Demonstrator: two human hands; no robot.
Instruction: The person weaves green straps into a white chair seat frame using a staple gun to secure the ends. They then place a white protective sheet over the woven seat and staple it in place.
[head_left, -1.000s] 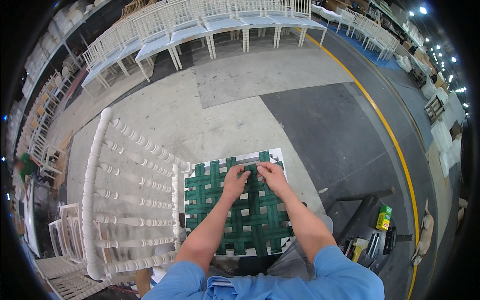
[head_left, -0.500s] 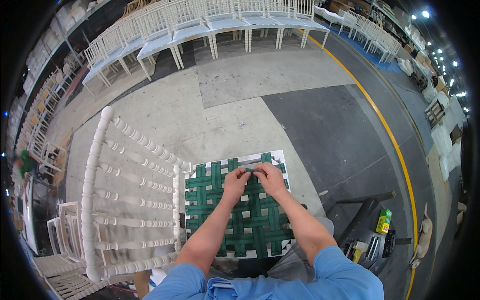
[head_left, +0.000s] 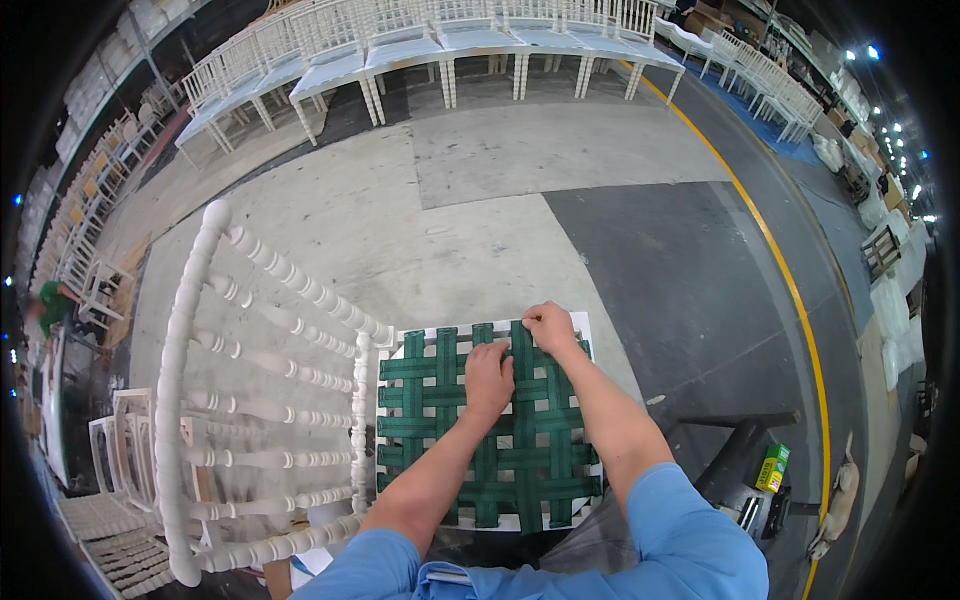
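A white chair (head_left: 361, 420) has a seat of dark green webbing straps (head_left: 527, 460) woven over and under on a white frame. My right hand (head_left: 551, 328) is closed in a pinch at the far end of one lengthwise strap, by the seat's far edge. Lower and to the left, my left hand (head_left: 489, 382) rests on the weave with its fingers bent together around a strap; the fingertips are partly hidden. Square gaps show between the straps. The chair's turned-spindle back (head_left: 190, 390) stands to my left.
A dark stand (head_left: 735, 462) at my right carries a green and yellow box (head_left: 773, 467) and black tools. Beyond it a dog (head_left: 838, 500) lies by a yellow floor line (head_left: 790, 290). Rows of white chairs (head_left: 480, 45) stand far ahead. A person in green (head_left: 55, 305) is far left.
My hands were together pinching at the middle of the far weave. The right has moved away toward the seat's far edge, while the left has shifted slightly right and nearer, onto the weave.
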